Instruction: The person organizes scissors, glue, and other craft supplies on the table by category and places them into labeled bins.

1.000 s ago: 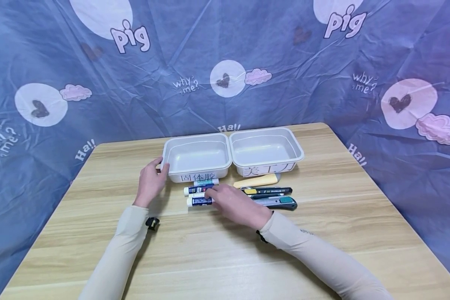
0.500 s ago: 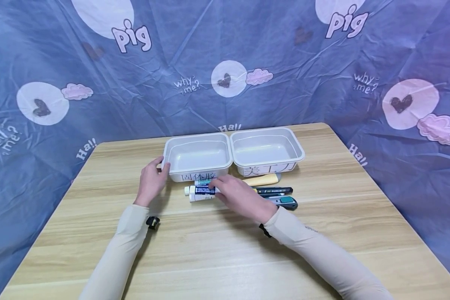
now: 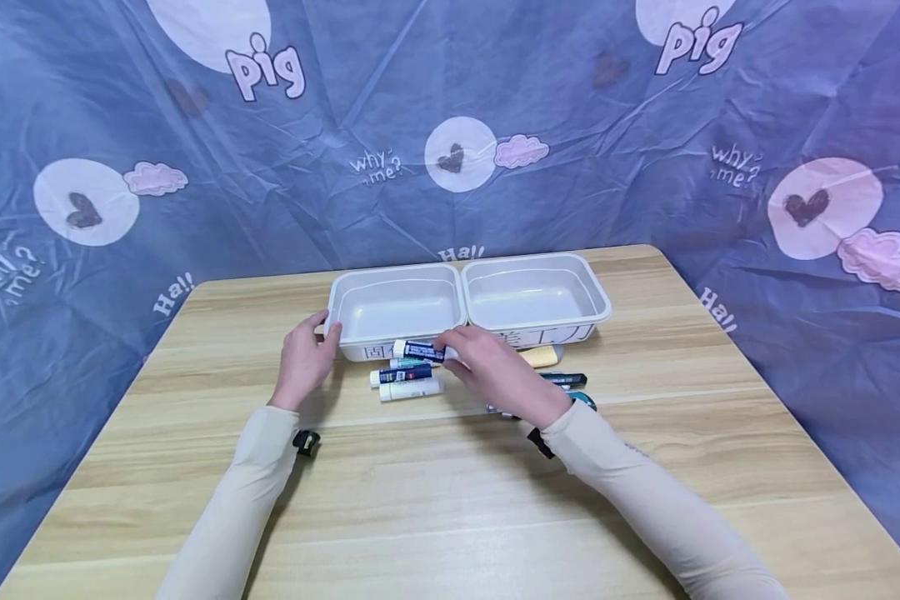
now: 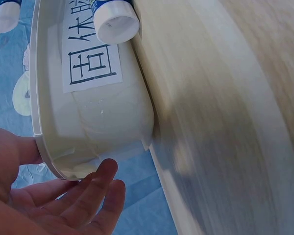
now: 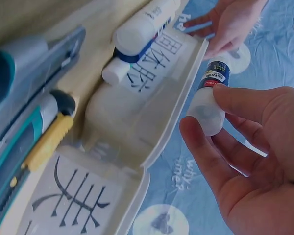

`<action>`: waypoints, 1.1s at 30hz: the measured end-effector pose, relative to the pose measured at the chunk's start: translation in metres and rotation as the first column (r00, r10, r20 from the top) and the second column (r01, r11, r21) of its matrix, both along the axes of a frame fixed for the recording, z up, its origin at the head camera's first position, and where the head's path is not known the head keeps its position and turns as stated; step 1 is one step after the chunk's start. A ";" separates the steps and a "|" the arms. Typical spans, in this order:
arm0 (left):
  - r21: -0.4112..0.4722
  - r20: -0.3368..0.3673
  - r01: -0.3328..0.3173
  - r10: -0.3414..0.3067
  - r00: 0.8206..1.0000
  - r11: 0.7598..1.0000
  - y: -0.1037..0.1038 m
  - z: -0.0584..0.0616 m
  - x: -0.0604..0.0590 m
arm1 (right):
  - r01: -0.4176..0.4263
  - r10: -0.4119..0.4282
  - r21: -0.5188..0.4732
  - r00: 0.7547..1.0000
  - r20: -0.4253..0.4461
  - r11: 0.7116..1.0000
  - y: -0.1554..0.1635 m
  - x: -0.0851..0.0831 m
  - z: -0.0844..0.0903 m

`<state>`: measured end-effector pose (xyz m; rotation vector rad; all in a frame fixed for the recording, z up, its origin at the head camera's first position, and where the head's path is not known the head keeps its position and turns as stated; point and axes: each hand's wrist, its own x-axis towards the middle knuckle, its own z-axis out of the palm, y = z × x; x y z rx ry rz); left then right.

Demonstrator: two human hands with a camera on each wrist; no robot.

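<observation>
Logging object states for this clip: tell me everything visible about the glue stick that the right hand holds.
The glue stick is a short white plastic tube with a dark blue printed label round its middle and a white cap end. It lies roughly level, lifted off the table, in front of the front rim of the left tray. The right hand pinches one end between thumb and fingers; the other end points toward the left hand. In the right wrist view a small red mark shows on the label. Nothing else touches it.

The whole surface (image 3: 450, 500) is seen from the head view, looking forward and down. Each wrist view is shot really close, tilted sideways. The left tray (image 3: 394, 308) (image 4: 88, 122) (image 5: 152, 98) is shared by all three.
</observation>
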<state>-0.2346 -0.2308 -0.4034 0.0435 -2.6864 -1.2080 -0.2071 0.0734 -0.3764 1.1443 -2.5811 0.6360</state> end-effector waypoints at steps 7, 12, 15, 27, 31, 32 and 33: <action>0.001 -0.007 0.000 0.000 1.000 1.000 0.000 0.000 0.000 | 0.034 -0.034 -0.033 0.999 0.014 0.999 0.007 -0.006 0.007; 0.001 -0.008 -0.002 0.002 1.000 1.000 0.000 0.000 0.000 | 0.063 -0.063 -0.049 0.998 0.007 0.997 0.013 -0.011 0.010; 0.003 -0.006 -0.003 0.003 1.000 1.000 0.000 0.000 0.000 | 0.082 -0.081 -0.074 0.997 0.014 0.994 0.018 -0.014 0.011; 0.018 -0.013 0.005 -0.004 1.000 1.000 0.001 0.001 0.000 | 0.137 -0.130 -0.140 0.990 0.056 0.981 0.032 -0.027 0.010; 0.013 -0.010 0.006 -0.006 1.000 1.000 0.001 0.000 0.000 | 0.157 -0.150 -0.146 0.987 0.059 0.977 0.035 -0.029 0.011; 0.012 -0.008 0.005 -0.005 1.000 1.000 0.001 0.000 0.000 | 0.159 -0.152 -0.148 0.987 0.056 0.976 0.036 -0.030 0.011; 0.011 -0.007 0.003 -0.003 1.000 1.000 0.001 0.000 0.000 | 0.159 -0.153 -0.149 0.987 0.054 0.976 0.036 -0.030 0.011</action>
